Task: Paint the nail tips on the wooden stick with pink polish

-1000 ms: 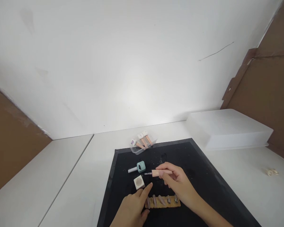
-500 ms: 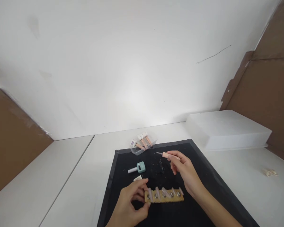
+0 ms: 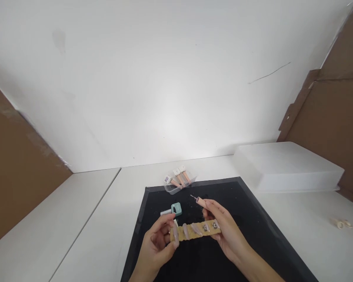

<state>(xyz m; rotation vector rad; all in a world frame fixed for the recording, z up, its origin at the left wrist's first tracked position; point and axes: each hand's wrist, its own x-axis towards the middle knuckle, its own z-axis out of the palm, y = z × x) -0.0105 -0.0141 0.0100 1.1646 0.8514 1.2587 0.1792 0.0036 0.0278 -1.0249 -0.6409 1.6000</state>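
My left hand (image 3: 153,246) pinches the left end of a tan strip (image 3: 206,232) between thumb and fingers. Along the strip, several pale pink false nails (image 3: 196,229) sit on round metal studs, most of them slanted. Between the thumb and fingers of my right hand (image 3: 228,231) is a peach nail polish brush (image 3: 201,202), its bristle end pointing up and left over the mat. Lower fingers of that hand are at the strip's right end, partly behind it. A small white object (image 3: 175,222), mostly hidden, is behind my left fingertips. Just beyond lies a teal bottle (image 3: 176,209) with a pale handle.
Under the hands is a black mat (image 3: 217,192) on a white table (image 3: 129,196). A clear tray (image 3: 172,192) with several peach-capped bottles (image 3: 180,179) stands at its far edge. A white translucent box (image 3: 288,168) and small cream rings (image 3: 340,224) are at right.
The strip has risen and shifted left, tilting up at its right end. My right hand has come down to that end, still with the brush. The view has shifted slightly.
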